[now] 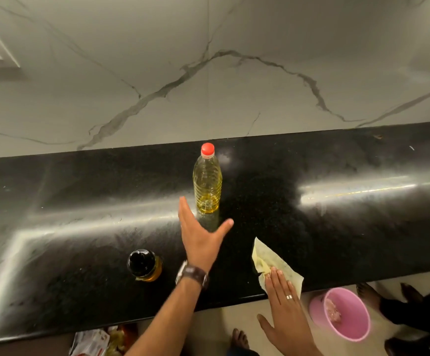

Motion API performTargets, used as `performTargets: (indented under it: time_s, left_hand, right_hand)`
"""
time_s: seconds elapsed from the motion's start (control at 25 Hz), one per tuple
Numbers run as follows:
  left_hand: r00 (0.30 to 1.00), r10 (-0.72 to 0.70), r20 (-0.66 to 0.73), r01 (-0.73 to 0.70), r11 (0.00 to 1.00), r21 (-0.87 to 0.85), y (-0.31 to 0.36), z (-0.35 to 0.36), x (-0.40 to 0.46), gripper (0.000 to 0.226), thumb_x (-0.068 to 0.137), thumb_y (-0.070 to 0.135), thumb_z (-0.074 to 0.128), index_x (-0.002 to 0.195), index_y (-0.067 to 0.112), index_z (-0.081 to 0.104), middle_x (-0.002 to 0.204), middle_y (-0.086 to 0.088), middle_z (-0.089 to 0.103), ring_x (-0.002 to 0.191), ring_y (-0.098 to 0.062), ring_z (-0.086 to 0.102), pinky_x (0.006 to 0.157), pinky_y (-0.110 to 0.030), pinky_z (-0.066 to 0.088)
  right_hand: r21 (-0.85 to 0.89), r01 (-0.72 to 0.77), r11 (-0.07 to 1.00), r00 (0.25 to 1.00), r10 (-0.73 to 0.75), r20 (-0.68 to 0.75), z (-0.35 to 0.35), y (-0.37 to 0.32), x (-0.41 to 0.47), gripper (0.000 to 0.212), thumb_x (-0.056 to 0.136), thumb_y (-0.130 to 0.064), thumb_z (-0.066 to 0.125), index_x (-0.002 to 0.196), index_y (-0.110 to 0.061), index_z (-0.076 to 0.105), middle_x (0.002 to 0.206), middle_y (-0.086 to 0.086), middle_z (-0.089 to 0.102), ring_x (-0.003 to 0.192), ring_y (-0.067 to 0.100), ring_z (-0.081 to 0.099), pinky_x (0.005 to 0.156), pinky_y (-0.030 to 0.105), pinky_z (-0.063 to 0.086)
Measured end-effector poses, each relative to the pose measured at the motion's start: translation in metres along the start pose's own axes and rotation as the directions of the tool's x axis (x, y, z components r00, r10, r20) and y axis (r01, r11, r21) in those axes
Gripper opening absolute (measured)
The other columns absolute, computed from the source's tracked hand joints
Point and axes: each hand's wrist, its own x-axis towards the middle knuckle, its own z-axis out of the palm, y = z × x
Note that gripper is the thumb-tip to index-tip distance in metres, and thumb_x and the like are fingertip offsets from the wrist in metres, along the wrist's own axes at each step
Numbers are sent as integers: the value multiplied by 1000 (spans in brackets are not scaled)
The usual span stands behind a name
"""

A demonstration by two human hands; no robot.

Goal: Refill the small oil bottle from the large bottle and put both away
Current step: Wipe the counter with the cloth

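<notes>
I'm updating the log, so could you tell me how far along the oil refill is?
Looks done: large bottle capped, small bottle holds oil, lid on. In hand: left hand reaches, open, toward the large bottle; right hand presses a cloth on the counter. Left: putting both bottles away.

One view only, worn on the person's head, looking forward and steeply down over a black counter (337, 227) toward the marble wall (234, 86) behind it. It sits close, at arm's reach: both forearms enter from the bottom edge. The wide lens bends the counter's edges, and floor shows along the bottom right.
</notes>
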Motion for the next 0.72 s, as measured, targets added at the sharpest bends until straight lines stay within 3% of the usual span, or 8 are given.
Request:
performTargets:
  time_s: [0.2,0.36,0.44,0.6,0.72]
  left_hand:
    - [997,-40,-68,36,998,-56,16,19,84,139,59,51,98,164,22,13,169,-3,26,156,-23,25,127,-45,25]
    - [999,28,-28,-30,998,-63,3,18,101,91,61,48,97,138,28,52,127,6,66,117,-15,64,104,-47,56]
    - [997,67,-28,-68,996,-56,5,15,90,79,64,45,97,129,29,56,118,9,68,109,-11,67,98,-44,59]
    - [985,164,57,-158,982,-100,-3,6,35,74,59,55,93,123,39,58,116,13,70,108,-7,69,93,-40,61]
    - [969,205,134,-190,974,-120,-21,-3,-12,77,59,51,95,127,32,62,116,12,72,106,-6,71,89,-38,63]
  right_hand:
    - [56,-1,998,1000,2,-24,1,-1,0,120,64,-62,78,162,-7,35,170,14,36,156,28,28,128,38,6]
    - [25,24,999,998,-23,-59,4,1,1,121,66,-64,77,164,-8,33,173,11,27,158,27,23,128,38,4]
    - [20,39,999,996,-37,-80,5,2,1,122,66,-63,78,165,-8,32,173,12,27,159,27,22,129,38,3]
    - [31,57,998,993,-53,-108,7,2,1,126,65,-60,83,166,-8,27,173,12,29,160,27,19,130,37,1]
    - [50,58,997,992,-52,-111,10,1,1,126,63,-58,86,165,-8,31,173,12,30,160,27,19,130,35,0]
